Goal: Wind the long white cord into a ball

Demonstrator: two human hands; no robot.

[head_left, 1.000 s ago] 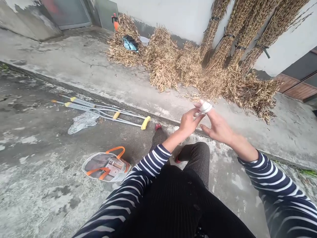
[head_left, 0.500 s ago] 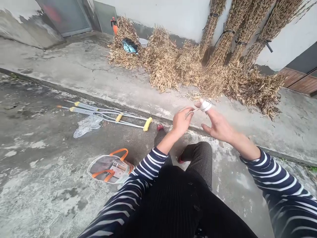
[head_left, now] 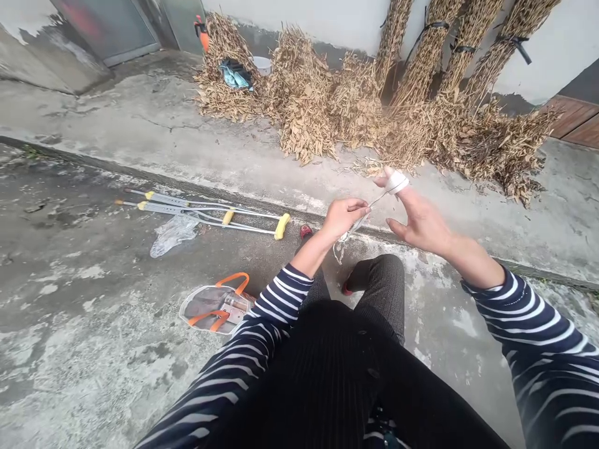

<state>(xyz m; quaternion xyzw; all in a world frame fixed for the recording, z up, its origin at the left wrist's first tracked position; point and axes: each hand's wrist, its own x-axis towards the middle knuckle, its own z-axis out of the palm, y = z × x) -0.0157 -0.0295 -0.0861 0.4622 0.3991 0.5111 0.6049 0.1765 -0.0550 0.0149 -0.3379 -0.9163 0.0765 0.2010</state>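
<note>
A white bandage (head_left: 397,181) is wrapped around fingers of my right hand (head_left: 423,218). That hand is held out in front of me, its fingers stretched and the thumb standing apart. To its left, my left hand (head_left: 344,217) pinches a thin bandage strip (head_left: 378,199), which runs taut up to the wrapped fingers. A loose, frayed white end hangs below my left fingers. How many fingers the wrap covers I cannot make out. Both hands are in the air above my knees and the step edge.
Two crutches (head_left: 213,213) with yellow pads lie on the ground at left, with a clear plastic bag (head_left: 173,236) beside them. Nearer me stands an orange-handled bag (head_left: 201,305) with items inside. Dried plant bundles (head_left: 304,100) line the wall beyond the raised concrete step (head_left: 140,134).
My right hand has moved slightly up and right, my left hand slightly left. The strip between them now shows drawn straight, and its loose end hangs in sight below my left hand.
</note>
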